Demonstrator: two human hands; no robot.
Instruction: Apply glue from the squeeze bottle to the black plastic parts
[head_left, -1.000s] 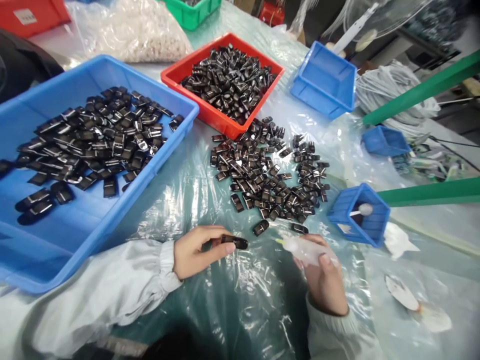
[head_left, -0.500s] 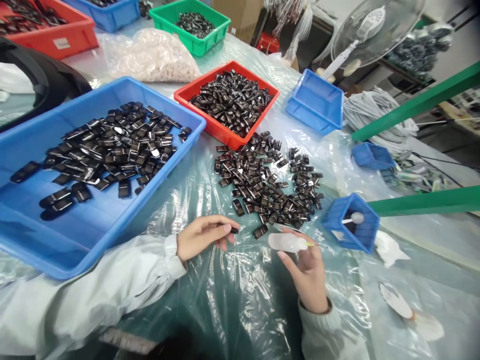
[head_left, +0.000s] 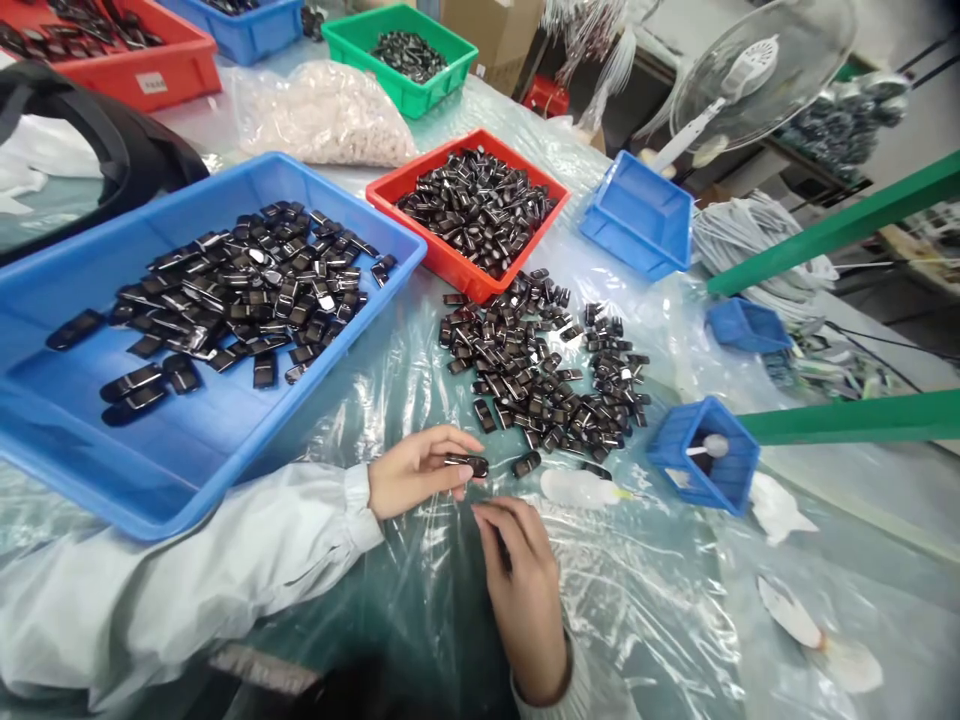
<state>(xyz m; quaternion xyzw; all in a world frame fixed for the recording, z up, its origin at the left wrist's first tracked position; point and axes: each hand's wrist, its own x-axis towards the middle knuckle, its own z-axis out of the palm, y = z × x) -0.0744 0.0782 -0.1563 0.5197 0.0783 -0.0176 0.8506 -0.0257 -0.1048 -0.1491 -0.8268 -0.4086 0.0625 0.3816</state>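
Observation:
My left hand (head_left: 416, 472) pinches a small glossy black plastic piece (head_left: 469, 465) between thumb and fingers. Close below it, my right hand (head_left: 523, 575) has its fingers curled together, with the tips near the left fingertips. Something dark shows inside the right hand, but I cannot make out what. A white squeeze bottle (head_left: 576, 488) with a yellowish thin tip lies on its side on the plastic sheet, right of both hands. One loose black piece (head_left: 526, 464) lies just left of the bottle, below a heap of similar pieces (head_left: 540, 370).
A large blue tray (head_left: 247, 450) of black parts stands at left, a red tray (head_left: 382, 190) of small parts behind the heap. At right are a blue bin (head_left: 705, 480) holding a white spoon, an empty-looking blue bin (head_left: 637, 215) and green bars (head_left: 855, 417).
My right hand has let go of the squeeze bottle, now lying on the sheet, and moved left beside my left hand. The black piece in my left hand shows more. The view has shifted slightly.

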